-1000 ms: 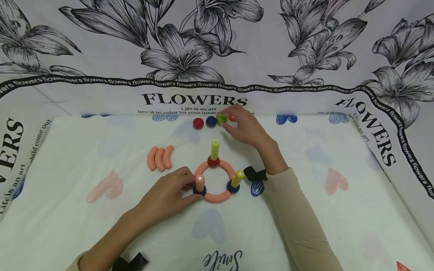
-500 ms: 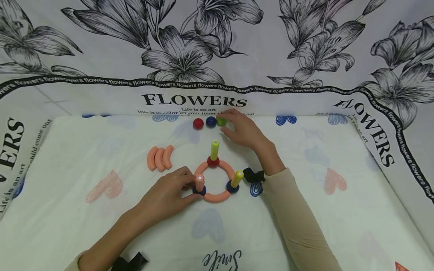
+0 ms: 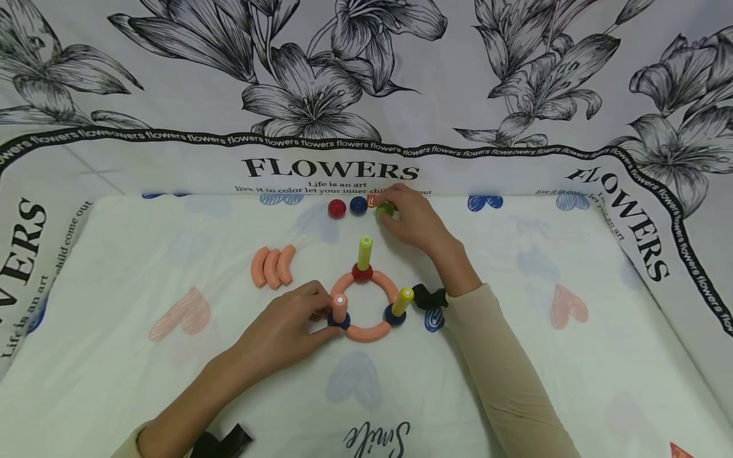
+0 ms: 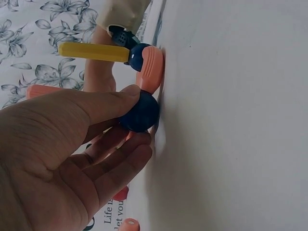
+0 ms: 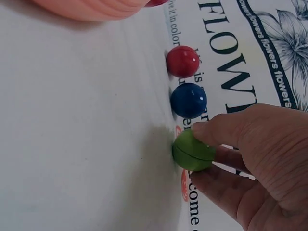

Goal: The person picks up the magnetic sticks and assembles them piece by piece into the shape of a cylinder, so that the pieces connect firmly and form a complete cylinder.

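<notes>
A ring of curved orange pieces [image 3: 369, 333] joined by balls lies on the cloth. Two yellow rods [image 3: 364, 253] and one orange rod [image 3: 340, 308] stand up from its red ball [image 3: 362, 273] and two blue balls. My left hand [image 3: 292, 318] pinches the near-left blue ball [image 4: 140, 113] between thumb and fingers, under the orange rod. At the back, my right hand [image 3: 415, 219] pinches a green ball [image 5: 192, 151] with thumb and fingers. Beside it sit a loose blue ball [image 5: 188, 100] and a loose red ball [image 5: 183, 61], both untouched.
Several loose curved orange pieces [image 3: 272, 266] lie side by side, left of the ring. The white cloth [image 3: 487, 381] carries printed hearts. Behind it is a flower-printed cloth [image 3: 321, 95] with lettering. Black straps [image 3: 429, 297] sit at both wrists.
The green ball has moved a little to the right, away from the loose blue ball, with my right hand. My left hand keeps its hold on the ring.
</notes>
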`<state>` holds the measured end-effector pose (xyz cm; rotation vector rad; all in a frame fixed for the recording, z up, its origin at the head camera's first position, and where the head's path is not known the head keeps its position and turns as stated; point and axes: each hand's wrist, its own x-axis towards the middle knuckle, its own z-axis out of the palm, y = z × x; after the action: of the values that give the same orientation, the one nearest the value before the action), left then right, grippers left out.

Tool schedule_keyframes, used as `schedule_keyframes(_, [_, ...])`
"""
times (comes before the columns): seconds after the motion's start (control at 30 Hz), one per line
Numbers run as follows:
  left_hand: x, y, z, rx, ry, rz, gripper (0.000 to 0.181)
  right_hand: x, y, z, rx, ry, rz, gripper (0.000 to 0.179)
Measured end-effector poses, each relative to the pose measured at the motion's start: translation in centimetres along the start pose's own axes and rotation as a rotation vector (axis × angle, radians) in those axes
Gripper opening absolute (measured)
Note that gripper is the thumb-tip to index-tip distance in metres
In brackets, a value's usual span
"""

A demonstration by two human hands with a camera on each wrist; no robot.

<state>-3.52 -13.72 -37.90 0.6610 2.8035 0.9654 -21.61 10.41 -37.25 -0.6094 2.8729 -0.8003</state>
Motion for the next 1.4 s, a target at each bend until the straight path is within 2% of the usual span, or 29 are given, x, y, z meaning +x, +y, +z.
schedule_keyframes(0.33, [-0.1, 0.1, -0.1, -0.011, -0.011, -0.007, 0.016, -0.6, 0.2, -0.5, -0.027, -0.046, 0.065, 0.034])
schedule_keyframes(0.57, [0.0, 0.3, 0.0, -0.005, -0.005, 0.000, 0.017, -0.7, 0.6, -0.9, 0.006, -0.030, 0.053, 0.037])
schedule_keyframes(0.7, [0.1, 0.2, 0.1, -0.010, -0.006, 0.004, 0.016, -1.4, 0.0, -2.2, 0.087, 0.006, -0.013, 0.034])
schedule_keyframes(0.93, [0.1, 0.1, 0.0, -0.010, -0.013, -0.007, 0.016, -3.9, -2.7, -5.1, 0.214, 0.088, -0.151, 0.035])
schedule_keyframes(1.4, [-0.1, 0.2, -0.2, -0.020, -0.015, -0.013, 0.015, -8.5, -5.7, -6.3, 0.291, 0.112, -0.318, 0.037])
